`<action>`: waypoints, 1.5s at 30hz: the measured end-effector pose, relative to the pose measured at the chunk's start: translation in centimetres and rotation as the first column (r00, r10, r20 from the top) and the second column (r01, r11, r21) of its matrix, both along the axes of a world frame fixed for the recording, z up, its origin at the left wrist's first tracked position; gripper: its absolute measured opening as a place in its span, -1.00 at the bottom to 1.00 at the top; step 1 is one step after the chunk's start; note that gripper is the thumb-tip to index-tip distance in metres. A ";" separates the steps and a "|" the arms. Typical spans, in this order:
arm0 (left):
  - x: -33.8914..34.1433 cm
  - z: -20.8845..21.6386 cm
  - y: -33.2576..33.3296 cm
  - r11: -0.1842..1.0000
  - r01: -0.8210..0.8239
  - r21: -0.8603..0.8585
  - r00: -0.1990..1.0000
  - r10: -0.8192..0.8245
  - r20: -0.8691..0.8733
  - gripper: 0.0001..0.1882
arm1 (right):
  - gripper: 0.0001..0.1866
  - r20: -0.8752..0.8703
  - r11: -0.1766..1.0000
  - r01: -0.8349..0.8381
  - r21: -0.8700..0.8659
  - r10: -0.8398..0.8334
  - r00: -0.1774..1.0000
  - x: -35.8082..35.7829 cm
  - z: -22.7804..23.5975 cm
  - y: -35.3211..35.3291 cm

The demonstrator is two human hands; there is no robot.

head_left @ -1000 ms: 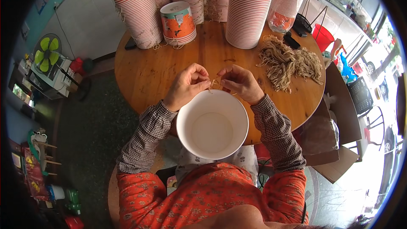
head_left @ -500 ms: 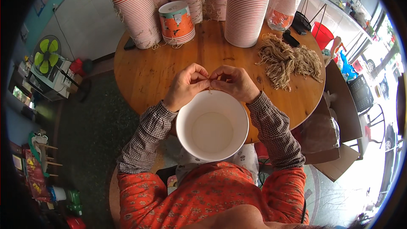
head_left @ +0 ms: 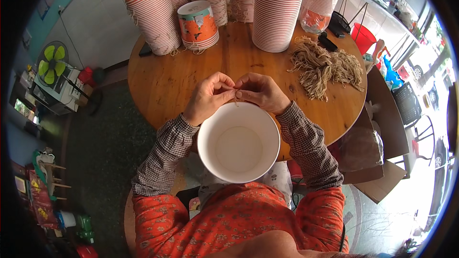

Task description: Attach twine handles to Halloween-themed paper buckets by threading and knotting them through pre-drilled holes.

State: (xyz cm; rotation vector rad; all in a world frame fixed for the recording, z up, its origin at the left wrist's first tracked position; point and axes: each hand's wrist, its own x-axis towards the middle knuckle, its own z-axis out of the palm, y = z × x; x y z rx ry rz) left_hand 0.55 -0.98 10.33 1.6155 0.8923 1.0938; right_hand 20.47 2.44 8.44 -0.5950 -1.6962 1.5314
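Observation:
A white-lined paper bucket (head_left: 239, 149) rests upright at my lap, its open mouth facing up and nothing inside. At its far rim my left hand (head_left: 210, 98) and my right hand (head_left: 263, 93) meet with fingertips pinched together. Between them is a thin tan string (head_left: 235, 101), of which only a short bit shows below the fingers. The rest is hidden by my fingertips. To the right on the table lies a loose heap of similar tan strings (head_left: 325, 69).
Tall stacks of orange paper buckets (head_left: 272, 19) line the back of the round wooden table (head_left: 162, 83). One short upside-down stack (head_left: 198, 26) stands before them. A black object (head_left: 327, 42) lies behind the strings. An open cardboard box (head_left: 363, 155) is at the right, a fan (head_left: 52, 62) far left.
My hands keep their pinch at the bucket's far rim and have barely moved. The whole view has shifted very slightly.

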 end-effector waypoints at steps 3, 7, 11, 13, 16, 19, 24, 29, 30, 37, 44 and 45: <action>-0.4 -0.1 0.1 0.999 -0.039 0.014 0.998 0.040 -0.056 -0.83 | -0.87 0.086 0.997 0.048 0.067 -0.054 0.995 0.3 1.0 -0.5; -0.5 -0.2 0.1 0.999 -0.030 -0.018 0.998 0.029 -0.047 -0.84 | -0.91 0.137 0.984 0.070 0.165 -0.094 0.986 0.7 1.5 -0.7; -0.4 0.4 -0.1 0.999 -0.023 -0.045 0.994 0.018 -0.112 -0.85 | -0.89 0.245 0.993 0.086 0.087 -0.105 0.964 1.6 2.4 -0.5; -0.3 0.5 0.0 0.999 -0.029 -0.039 0.991 0.024 -0.130 -0.84 | -0.88 0.266 0.990 0.108 0.089 -0.128 0.955 1.7 2.5 -0.4; -0.1 1.0 0.1 0.997 -0.013 -0.077 0.988 0.001 -0.156 -0.82 | -0.87 0.279 0.960 0.106 0.258 -0.178 0.944 1.5 2.6 -0.2; 0.1 1.0 0.2 0.991 0.007 -0.135 0.988 -0.027 -0.150 -0.82 | -0.87 0.259 0.944 0.104 0.313 -0.190 0.947 1.4 2.6 0.0; -0.1 0.8 0.4 0.982 0.017 -0.190 0.995 -0.035 -0.090 -0.81 | -0.84 0.321 0.984 0.095 0.152 -0.139 0.937 1.7 4.3 -0.4; -0.4 0.2 0.7 0.945 0.063 -0.322 0.992 -0.025 0.123 -0.83 | -0.76 0.143 0.969 0.239 0.059 -0.245 0.959 2.8 4.0 0.0; -0.4 0.2 0.7 0.945 0.064 -0.321 0.992 -0.025 0.123 -0.83 | -0.73 0.115 0.961 0.272 0.058 -0.277 0.954 3.0 3.9 0.3; -0.4 0.2 0.7 0.957 0.043 -0.288 0.997 -0.021 0.079 -0.83 | -0.68 0.250 0.972 0.174 0.158 -0.210 0.945 2.5 3.3 -0.4; -0.2 0.3 0.5 0.963 0.009 -0.268 0.999 0.006 0.054 -0.84 | -0.77 0.211 0.924 0.135 0.358 -0.221 0.952 1.9 2.1 -0.2; -0.1 0.4 0.4 0.964 0.009 -0.267 0.999 0.006 0.054 -0.84 | -0.80 0.227 0.934 0.136 0.330 -0.219 0.949 1.7 2.1 -0.3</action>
